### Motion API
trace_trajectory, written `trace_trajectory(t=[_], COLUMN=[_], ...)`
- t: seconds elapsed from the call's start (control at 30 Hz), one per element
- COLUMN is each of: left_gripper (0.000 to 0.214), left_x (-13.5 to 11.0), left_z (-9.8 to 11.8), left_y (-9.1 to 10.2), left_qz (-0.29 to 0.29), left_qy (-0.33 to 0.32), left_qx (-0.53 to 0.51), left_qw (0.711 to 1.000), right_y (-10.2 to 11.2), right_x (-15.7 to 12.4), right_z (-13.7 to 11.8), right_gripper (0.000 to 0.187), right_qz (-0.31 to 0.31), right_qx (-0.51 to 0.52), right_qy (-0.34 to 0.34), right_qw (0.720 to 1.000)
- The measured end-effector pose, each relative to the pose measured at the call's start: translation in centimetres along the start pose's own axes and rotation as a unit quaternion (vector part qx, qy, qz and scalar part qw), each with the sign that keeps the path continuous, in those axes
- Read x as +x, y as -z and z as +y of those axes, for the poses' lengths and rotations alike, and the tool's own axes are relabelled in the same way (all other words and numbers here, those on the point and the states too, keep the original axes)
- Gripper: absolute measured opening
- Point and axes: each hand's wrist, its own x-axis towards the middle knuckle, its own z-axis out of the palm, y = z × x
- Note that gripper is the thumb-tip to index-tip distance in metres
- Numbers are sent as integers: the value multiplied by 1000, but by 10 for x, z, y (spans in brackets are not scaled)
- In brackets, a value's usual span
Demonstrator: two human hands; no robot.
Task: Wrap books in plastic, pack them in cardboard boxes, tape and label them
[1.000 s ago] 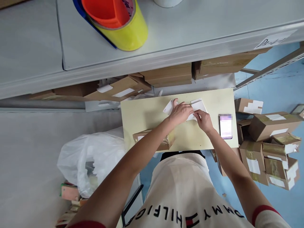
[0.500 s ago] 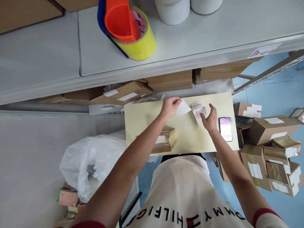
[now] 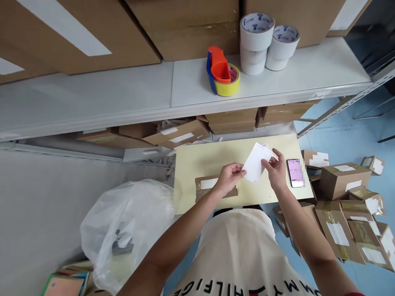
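My left hand point(image 3: 231, 177) pinches the lower left corner of a white paper slip point(image 3: 254, 165) between thumb and fingers. At the slip's right side, my right hand point(image 3: 275, 169) is closed on it, with the thumb pressed on its face. More paper edges show behind its top, so several slips seem to be together. Both hands are above the pale yellow table point(image 3: 188, 160). A small taped cardboard box point(image 3: 200, 193) with a white label lies beside my left hand, partly covered by the forearm. Right of my right hand lies a phone point(image 3: 295, 172) with its screen lit.
A grey shelf point(image 3: 123, 96) spans the space ahead, bearing a tape dispenser with yellow tape point(image 3: 227, 88), white tape rolls point(image 3: 253, 43) and large cartons point(image 3: 191, 28). Taped parcels point(image 3: 344, 181) are piled on the floor at right. A translucent plastic bag point(image 3: 129, 205) stands at left.
The left hand has brought its slip right and nearer to my body. The right hand, earlier open over slips on the table, now grips paper. The view has tilted up, showing more shelf.
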Motion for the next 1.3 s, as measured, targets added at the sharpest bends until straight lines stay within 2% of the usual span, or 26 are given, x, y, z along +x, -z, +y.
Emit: trace_trajectory(t=[0.07,0.1,0.17,0.23,0.3,0.4,0.57,0.73,0.93,1.17,1.3], left_gripper=[34,33,34,36,39,40,40,43,43,44,46], left_x=[-16,-24,-42,-62,-83,-111,-140,-151,-149,-137,-137], left_z=[-8,-10,-11,-11,-12,-18,-25,-22,-15,-12,-16], left_y=[5,8,16,26,37,54,69,69,59,38,26], left_qz=[38,49,46,23,-5,-39,-61,-40,-32,13,28], left_qy=[-25,-37,-60,-75,-76,-58,-43,-49,-76,-118,-120], left_qx=[-14,-22,-40,-65,-111,-208,-281,-321,-318,-248,-260], left_qw=[999,998,996,995,991,976,957,945,945,962,958], right_y=[-6,-10,-22,-35,-48,-62,-72,-76,-69,-51,-44], right_x=[-22,-35,-62,-89,-111,-134,-157,-164,-153,-131,-123], right_z=[-21,-34,-58,-75,-85,-90,-97,-105,-107,-106,-101], right_gripper=[57,52,32,15,13,15,16,19,20,17,18], right_qz=[38,33,-33,-102,-110,-81,-77,-91,-117,-176,-184], right_qx=[-117,-169,-234,-259,-272,-270,-243,-201,-151,-128,-137], right_qy=[91,138,220,273,289,275,264,234,194,239,263], right_qw=[988,975,946,921,911,919,930,947,962,946,937])
